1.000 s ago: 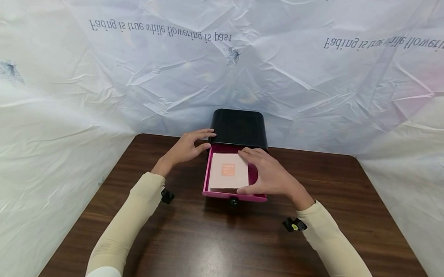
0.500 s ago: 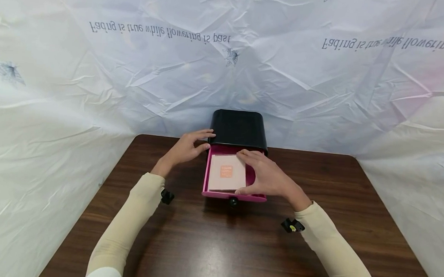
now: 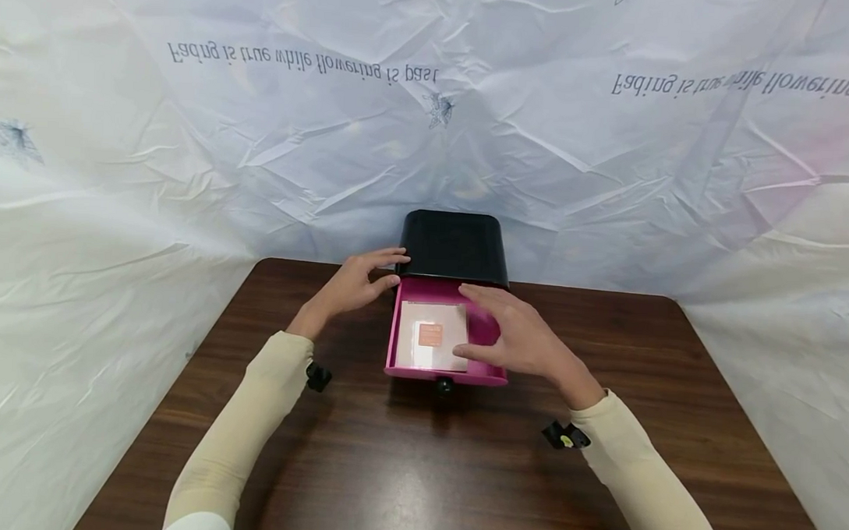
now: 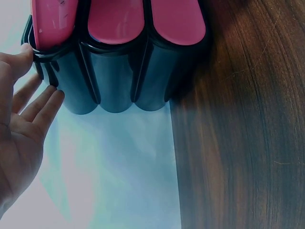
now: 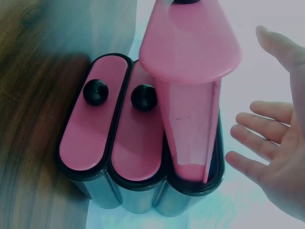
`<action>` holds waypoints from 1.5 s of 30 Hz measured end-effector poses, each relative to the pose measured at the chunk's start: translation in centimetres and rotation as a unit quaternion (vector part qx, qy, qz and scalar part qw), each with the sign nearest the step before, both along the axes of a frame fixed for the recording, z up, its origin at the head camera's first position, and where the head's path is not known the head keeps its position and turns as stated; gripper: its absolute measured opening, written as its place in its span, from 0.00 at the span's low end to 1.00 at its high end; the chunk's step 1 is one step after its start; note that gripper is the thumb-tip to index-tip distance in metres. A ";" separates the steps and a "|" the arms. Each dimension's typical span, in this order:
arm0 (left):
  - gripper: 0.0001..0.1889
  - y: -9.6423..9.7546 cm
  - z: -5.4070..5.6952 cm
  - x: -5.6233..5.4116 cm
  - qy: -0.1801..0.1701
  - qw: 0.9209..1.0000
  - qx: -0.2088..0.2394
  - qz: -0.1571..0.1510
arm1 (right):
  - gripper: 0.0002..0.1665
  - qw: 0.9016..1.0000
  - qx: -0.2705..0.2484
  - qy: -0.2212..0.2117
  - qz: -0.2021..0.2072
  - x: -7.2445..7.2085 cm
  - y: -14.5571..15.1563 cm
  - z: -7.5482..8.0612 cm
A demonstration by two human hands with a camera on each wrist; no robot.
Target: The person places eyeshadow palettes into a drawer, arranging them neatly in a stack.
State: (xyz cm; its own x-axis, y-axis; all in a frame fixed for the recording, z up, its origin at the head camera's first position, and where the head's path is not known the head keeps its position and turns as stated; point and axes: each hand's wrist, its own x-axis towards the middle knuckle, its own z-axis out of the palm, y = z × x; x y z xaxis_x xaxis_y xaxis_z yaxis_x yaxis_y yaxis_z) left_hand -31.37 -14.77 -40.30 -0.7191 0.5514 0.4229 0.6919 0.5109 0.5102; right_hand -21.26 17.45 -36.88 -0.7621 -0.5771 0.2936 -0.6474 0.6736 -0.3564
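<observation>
A black cabinet (image 3: 455, 246) stands at the back of the table, its top pink drawer (image 3: 484, 329) pulled out. In that drawer lies a pale square box (image 3: 410, 354) with an orange label, toward the left and front. My left hand (image 3: 357, 282) touches the cabinet's left side with extended fingers; the left wrist view shows the thumb and fingertips against the black casing (image 4: 114, 78). Over the drawer's right part is my right hand (image 3: 523, 335), fingers spread, its thumb near the box's right edge. In the right wrist view the hand (image 5: 281, 138) holds nothing.
Two closed pink drawers, a middle one (image 5: 136, 143) and a bottom one (image 5: 86, 138), sit below the pulled-out one, with black knobs. The dark wooden table (image 3: 403, 467) extends toward me. A printed white sheet (image 3: 316, 152) hangs right behind the cabinet.
The box has shifted slightly left and forward and lies lower in the drawer. My right hand's fingers have come away from its edge. The left hand has stayed put.
</observation>
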 end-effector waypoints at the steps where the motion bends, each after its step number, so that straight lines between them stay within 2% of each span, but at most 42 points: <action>1: 0.23 0.0 0.0 0.0 -0.001 1.000 0.001 -0.001 | 0.55 1.000 -0.008 0.004 -0.006 0.2 0.1 0.0; 7: 0.23 0.0 0.0 0.1 -0.005 1.000 0.000 -0.001 | 0.50 0.997 -0.069 0.022 -0.031 1.9 0.8 -0.2; 15: 0.23 0.2 0.2 0.2 -0.005 1.000 0.003 0.000 | 0.41 0.987 -0.150 0.050 -0.014 4.6 1.7 -1.4; 21: 0.23 0.2 0.0 0.1 0.002 1.000 0.000 0.002 | 0.38 0.981 -0.187 0.041 -0.007 6.7 1.7 -2.3; 28: 0.23 0.2 0.0 0.2 -0.004 1.000 0.001 0.010 | 0.35 0.979 -0.201 -0.020 0.012 8.6 1.4 -4.1; 34: 0.23 0.2 0.0 0.2 -0.005 1.000 0.002 0.006 | 0.32 0.974 -0.212 -0.069 0.030 9.9 0.7 -6.6; 38: 0.23 0.2 0.0 0.1 -0.003 1.000 0.001 0.007 | 0.30 0.975 -0.194 -0.103 0.034 10.3 0.1 -8.3; 41: 0.23 0.2 0.0 0.1 -0.003 1.000 0.003 0.008 | 0.31 0.968 -0.193 -0.156 0.039 10.3 -0.5 -9.5; 45: 0.23 0.2 0.0 0.1 -0.006 1.000 0.004 0.007 | 0.38 0.953 -0.210 -0.218 0.026 10.0 -1.3 -10.6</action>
State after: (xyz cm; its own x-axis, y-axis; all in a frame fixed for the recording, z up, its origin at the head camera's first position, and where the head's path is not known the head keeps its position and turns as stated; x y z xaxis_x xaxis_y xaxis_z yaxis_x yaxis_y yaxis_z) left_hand -31.22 -14.58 -40.28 -0.7310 0.5384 0.4193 0.6793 0.5155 0.5224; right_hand -11.24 16.13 -47.45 -0.8381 -0.5188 0.1687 -0.4044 0.3835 -0.8303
